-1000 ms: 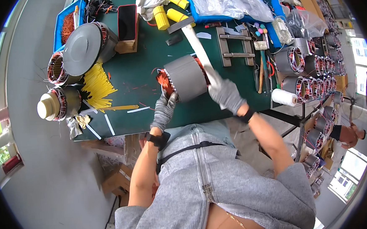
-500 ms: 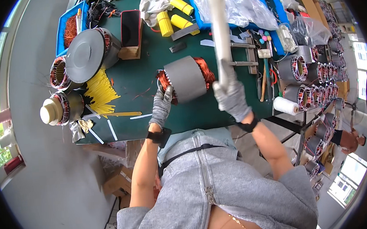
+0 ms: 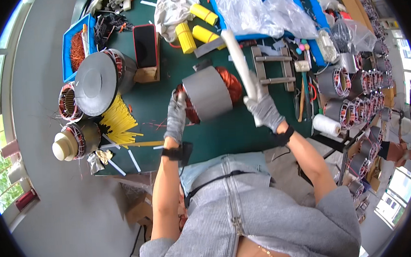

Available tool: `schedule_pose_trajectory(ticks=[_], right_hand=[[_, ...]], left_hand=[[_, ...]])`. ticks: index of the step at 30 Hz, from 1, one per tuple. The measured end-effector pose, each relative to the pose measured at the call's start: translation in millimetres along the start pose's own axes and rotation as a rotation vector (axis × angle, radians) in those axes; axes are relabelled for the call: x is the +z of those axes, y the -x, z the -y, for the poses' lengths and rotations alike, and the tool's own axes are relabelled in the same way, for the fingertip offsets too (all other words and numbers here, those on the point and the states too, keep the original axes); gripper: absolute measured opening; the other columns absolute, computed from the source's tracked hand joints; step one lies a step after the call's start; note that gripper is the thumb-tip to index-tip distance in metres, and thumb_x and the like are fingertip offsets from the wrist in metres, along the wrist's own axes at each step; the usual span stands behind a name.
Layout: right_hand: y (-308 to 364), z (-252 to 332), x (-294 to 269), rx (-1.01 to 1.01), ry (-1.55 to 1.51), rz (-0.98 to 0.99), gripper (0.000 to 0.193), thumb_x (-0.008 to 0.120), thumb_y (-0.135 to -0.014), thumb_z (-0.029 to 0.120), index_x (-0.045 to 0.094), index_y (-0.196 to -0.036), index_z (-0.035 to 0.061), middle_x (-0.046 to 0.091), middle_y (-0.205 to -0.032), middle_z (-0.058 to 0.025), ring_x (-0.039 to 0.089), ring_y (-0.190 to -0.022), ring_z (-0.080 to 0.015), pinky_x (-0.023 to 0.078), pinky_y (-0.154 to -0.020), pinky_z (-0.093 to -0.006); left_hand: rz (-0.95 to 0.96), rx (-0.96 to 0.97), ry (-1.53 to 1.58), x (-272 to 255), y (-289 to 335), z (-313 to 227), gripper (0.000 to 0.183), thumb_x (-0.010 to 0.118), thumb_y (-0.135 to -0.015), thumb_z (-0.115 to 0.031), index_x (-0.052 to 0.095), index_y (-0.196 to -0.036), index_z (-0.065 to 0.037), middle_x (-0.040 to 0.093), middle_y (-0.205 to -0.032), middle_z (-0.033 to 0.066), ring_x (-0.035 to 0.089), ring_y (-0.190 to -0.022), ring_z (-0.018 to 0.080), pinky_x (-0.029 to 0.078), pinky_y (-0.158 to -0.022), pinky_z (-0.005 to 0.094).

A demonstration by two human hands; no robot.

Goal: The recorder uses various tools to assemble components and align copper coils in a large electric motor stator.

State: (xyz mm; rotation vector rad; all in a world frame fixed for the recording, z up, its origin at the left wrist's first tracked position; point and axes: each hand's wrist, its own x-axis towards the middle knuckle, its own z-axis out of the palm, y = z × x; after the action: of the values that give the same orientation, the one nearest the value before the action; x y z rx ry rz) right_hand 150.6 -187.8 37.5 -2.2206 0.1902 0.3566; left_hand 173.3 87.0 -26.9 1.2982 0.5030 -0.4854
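A grey cylindrical motor stator (image 3: 207,94) with copper windings bulging from both ends lies on its side on the green table (image 3: 215,139). My left hand (image 3: 175,114), in a grey glove, is closed at the left-end copper winding (image 3: 191,106). To the right of the stator, my gloved right hand (image 3: 264,110) grips the lower end of a thick white rod (image 3: 240,60). The rod leans up and to the left, its far end above the table behind the stator. It appears apart from the right-end winding (image 3: 230,84).
At the left are a stator under a grey disc (image 3: 97,83), yellow strips (image 3: 118,122) and a phone (image 3: 145,46). Blue bins with plastic bags (image 3: 250,12) stand at the back. A metal frame (image 3: 274,67), hammers (image 3: 303,89) and more stators (image 3: 334,83) lie right.
The white rod's far end has swung down and to the left, from nearly upright to leaning. My left hand has shifted slightly up along the left-end winding. The whole view has tilted a little.
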Motion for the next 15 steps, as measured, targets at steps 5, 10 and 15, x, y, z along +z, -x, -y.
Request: schedule_pose_trajectory(ticks=[5,10,15], right_hand=[[-34,14,33,-0.242,-0.108,-0.080,0.074,0.060,-0.078,0.022,0.018,-0.138,0.0181,0.061,-0.082,-0.0178,0.062,-0.066,-0.0323,0.050,-0.061,-0.0395],[-40,16,36,-0.015,-0.534,-0.041,0.065,0.060,-0.079,0.016,0.029,-0.136,0.0136,0.058,-0.091,-0.0072,0.055,-0.075,-0.0149,0.047,-0.068,-0.0289],[-14,14,30,-0.092,-0.456,-0.046,0.064,0.059,-0.080,0.021,0.030,-0.136,0.0141,0.059,-0.093,-0.0115,0.057,-0.074,-0.0170,0.047,-0.068,-0.0281]], left_hand=[[-0.041,0.663,-0.535,-60,-11,80,0.030,0.051,-0.091,-0.033,0.056,-0.108,-0.009,0.057,-0.088,0.0006,0.052,-0.077,0.0095,0.043,-0.066,0.0254],[-0.041,0.104,-0.038,20,25,-9,0.032,0.056,-0.088,-0.034,0.060,-0.101,-0.004,0.058,-0.086,-0.0026,0.050,-0.076,0.0053,0.042,-0.066,0.0212],[-0.091,-0.049,-0.078,17,44,0,0.042,0.057,-0.086,-0.043,0.060,-0.099,-0.003,0.058,-0.084,-0.0021,0.050,-0.073,0.0070,0.043,-0.067,0.0237]])
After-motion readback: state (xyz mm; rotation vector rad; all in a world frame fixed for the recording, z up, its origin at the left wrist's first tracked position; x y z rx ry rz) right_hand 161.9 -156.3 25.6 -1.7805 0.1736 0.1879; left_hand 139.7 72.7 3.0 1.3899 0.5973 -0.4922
